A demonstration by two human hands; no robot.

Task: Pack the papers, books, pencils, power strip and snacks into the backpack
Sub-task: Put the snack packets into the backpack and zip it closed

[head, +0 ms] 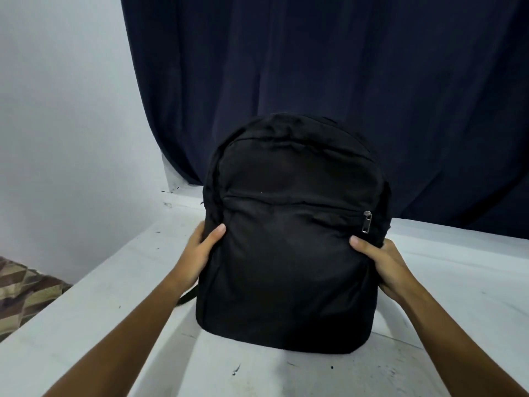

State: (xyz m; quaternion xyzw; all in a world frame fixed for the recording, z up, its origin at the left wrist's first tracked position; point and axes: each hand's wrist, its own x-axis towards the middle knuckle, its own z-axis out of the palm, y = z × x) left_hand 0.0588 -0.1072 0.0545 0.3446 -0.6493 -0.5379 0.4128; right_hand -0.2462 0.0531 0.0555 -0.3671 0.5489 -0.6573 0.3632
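Cloth [25, 285]: a patterned piece lies at your far left, below the table edge.
Left hand [200, 253]: you grasp the left side of the backpack, thumb on its front, fingers hidden round the side.
Backpack [289, 253]: black, upright on the white table [458, 282] between your two hands, front toward you.
Zipper pull [367, 222]: hangs at the right end of the front pocket's zipper, which looks closed.
Right hand [383, 262]: you grasp the right side, thumb on the front.
Curtain [343, 67]: dark blue, behind the backpack.
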